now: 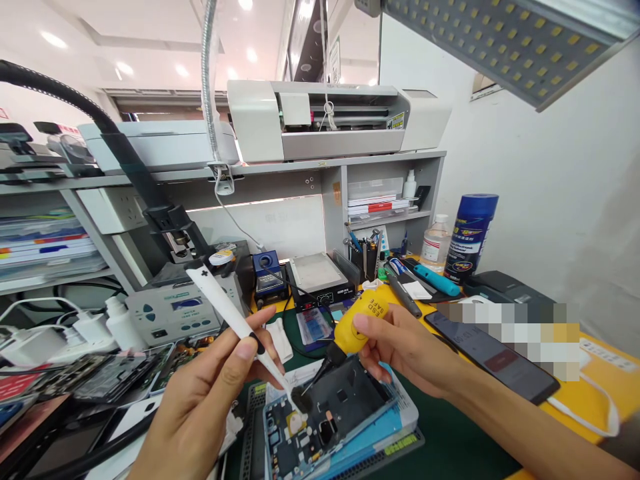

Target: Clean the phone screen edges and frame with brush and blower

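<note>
My left hand [205,387] pinches a white brush [223,300] with dark bristles at its lower end. Those bristles hover at or touch the opened smartphone [345,397]; which one I cannot tell. My right hand [410,350] is wrapped round a yellow dropper bottle [363,320] marked "ESD SAFE". Its black nozzle and thin needle tilt down to the left, with the tip close to the bristles. Circuit board shows in the phone's lower left part. Under the phone lies a blue and white box or booklet [405,413], on a dark perforated tray [253,427].
Loose phone parts [95,380] crowd the left side. A grey control station [185,307] and a heating plate [320,273] stand behind. To the right are a smartphone [493,353] with a white cable, a blue spray can [470,233] and a clear bottle [434,247]. An LED lamp [510,40] hangs above.
</note>
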`<state>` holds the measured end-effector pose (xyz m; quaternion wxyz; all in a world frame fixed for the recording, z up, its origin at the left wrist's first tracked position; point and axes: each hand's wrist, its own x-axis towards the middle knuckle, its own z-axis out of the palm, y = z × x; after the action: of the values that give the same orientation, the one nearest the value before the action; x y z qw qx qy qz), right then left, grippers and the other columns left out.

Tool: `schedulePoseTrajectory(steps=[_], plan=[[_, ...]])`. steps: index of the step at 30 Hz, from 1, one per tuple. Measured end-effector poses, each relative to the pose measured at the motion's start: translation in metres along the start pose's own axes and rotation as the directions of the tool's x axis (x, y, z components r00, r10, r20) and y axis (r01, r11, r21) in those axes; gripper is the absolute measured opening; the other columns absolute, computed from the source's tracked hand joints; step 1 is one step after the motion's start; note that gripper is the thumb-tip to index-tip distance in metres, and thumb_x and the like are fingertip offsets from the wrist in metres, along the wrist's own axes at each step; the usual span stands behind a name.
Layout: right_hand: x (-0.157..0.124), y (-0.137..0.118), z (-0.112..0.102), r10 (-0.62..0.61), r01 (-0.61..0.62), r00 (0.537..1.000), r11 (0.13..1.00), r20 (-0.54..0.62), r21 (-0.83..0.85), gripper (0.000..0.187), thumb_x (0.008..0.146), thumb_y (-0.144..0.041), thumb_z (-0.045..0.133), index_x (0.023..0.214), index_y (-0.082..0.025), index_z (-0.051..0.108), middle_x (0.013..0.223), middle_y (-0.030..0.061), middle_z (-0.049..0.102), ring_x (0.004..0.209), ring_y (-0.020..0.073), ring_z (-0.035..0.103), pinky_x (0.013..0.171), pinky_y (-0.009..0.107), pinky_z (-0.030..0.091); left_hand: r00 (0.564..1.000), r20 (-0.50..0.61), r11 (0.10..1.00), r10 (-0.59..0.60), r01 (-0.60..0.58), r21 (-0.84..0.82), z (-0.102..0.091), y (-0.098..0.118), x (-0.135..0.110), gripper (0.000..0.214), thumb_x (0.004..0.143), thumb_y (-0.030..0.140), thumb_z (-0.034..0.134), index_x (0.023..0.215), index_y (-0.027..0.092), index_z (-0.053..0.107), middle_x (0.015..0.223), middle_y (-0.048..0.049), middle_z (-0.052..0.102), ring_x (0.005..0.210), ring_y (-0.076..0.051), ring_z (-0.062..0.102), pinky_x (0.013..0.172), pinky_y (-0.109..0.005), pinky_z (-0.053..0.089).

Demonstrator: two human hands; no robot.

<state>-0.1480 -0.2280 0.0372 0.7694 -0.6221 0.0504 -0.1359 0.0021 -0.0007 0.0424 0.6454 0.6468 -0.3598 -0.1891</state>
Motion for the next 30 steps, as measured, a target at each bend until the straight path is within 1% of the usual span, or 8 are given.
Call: schedulePoseTrajectory(steps=[3,6,10,12,16,20,25,30], plan=[[-0.0020,-0.0009,0.0012,-0.008,0.008,1.000,1.000,0.004,-0.006,0.043,0.085,-0.054,0.079,0.081,-0.012,0.070,0.056,-0.0018,0.059,0.044,0.0078,0.053,0.039,0.015,0.040,0.999,-0.016,0.999,-0.030,0.030,-0.022,0.0008,-0.0006,-0.0002,0.047,0.095,0.057,0.062,0.133,0.030,0.064,0.102,0.0011,0.066,0.101,-0.018,0.064,0.091,-0.017,0.054],[-0.0043,-0.0010,0.0023,-0.018,0.018,1.000,1.000,0.006,-0.011,0.042,0.085,-0.054,0.079,0.084,-0.013,0.069,0.057,-0.0019,0.059,0.044,0.0079,0.054,0.039,0.015,0.040,0.998,-0.016,0.997,-0.055,0.054,-0.054,0.0018,-0.0020,0.0005,0.046,0.095,0.056,0.062,0.132,0.029,0.064,0.102,0.0015,0.065,0.101,-0.017,0.064,0.093,-0.017,0.054],[-0.0050,-0.0008,0.0027,-0.041,0.041,0.999,0.999,0.005,-0.021,0.042,0.086,-0.054,0.078,0.086,-0.013,0.069,0.062,-0.0008,0.061,0.045,0.0072,0.054,0.040,0.015,0.040,0.998,0.000,0.994,-0.064,0.064,-0.092,0.0035,-0.0020,0.0018,0.047,0.094,0.054,0.065,0.134,0.030,0.064,0.105,0.0016,0.065,0.107,-0.018,0.063,0.096,-0.019,0.054],[-0.0046,-0.0005,0.0024,-0.049,0.049,0.999,0.998,0.008,-0.029,0.043,0.085,-0.054,0.078,0.085,-0.013,0.069,0.066,0.0001,0.062,0.046,0.0068,0.054,0.040,0.015,0.039,0.998,-0.001,0.993,-0.056,0.056,-0.100,0.0036,-0.0015,0.0018,0.050,0.093,0.054,0.066,0.136,0.030,0.063,0.104,0.0007,0.065,0.106,-0.020,0.063,0.094,-0.021,0.055],[-0.0040,0.0000,0.0012,-0.048,0.049,0.999,0.998,0.012,-0.045,0.041,0.086,-0.052,0.078,0.085,-0.012,0.071,0.069,0.0015,0.063,0.046,0.0071,0.054,0.041,0.016,0.039,0.999,-0.008,0.996,-0.045,0.044,-0.077,0.0025,-0.0011,0.0008,0.052,0.095,0.055,0.062,0.139,0.028,0.061,0.097,-0.0005,0.064,0.098,-0.020,0.063,0.089,-0.024,0.057],[-0.0039,0.0003,0.0008,-0.051,0.052,0.999,0.998,0.006,-0.047,0.040,0.086,-0.052,0.078,0.086,-0.013,0.070,0.066,0.0005,0.062,0.045,0.0079,0.053,0.040,0.017,0.038,0.999,-0.002,0.997,-0.040,0.040,-0.072,0.0035,0.0012,-0.0002,0.052,0.094,0.056,0.063,0.138,0.029,0.063,0.096,-0.0004,0.065,0.096,-0.021,0.064,0.088,-0.026,0.057],[-0.0040,0.0003,0.0013,-0.055,0.055,0.998,0.998,0.001,-0.040,0.041,0.086,-0.053,0.078,0.087,-0.013,0.069,0.061,-0.0007,0.061,0.047,0.0094,0.054,0.043,0.018,0.041,0.999,-0.017,0.995,-0.043,0.041,-0.087,0.0074,0.0061,-0.0010,0.051,0.094,0.058,0.062,0.136,0.029,0.064,0.096,-0.0004,0.065,0.091,-0.020,0.064,0.089,-0.028,0.057],[-0.0043,-0.0009,0.0024,-0.059,0.059,0.998,0.997,-0.003,-0.045,0.043,0.085,-0.054,0.078,0.087,-0.012,0.070,0.058,-0.0009,0.061,0.045,0.0089,0.052,0.042,0.018,0.040,1.000,0.012,0.998,-0.021,0.022,-0.052,0.0037,0.0015,-0.0004,0.051,0.095,0.057,0.061,0.138,0.029,0.063,0.097,-0.0012,0.066,0.094,-0.022,0.065,0.090,-0.031,0.057]])
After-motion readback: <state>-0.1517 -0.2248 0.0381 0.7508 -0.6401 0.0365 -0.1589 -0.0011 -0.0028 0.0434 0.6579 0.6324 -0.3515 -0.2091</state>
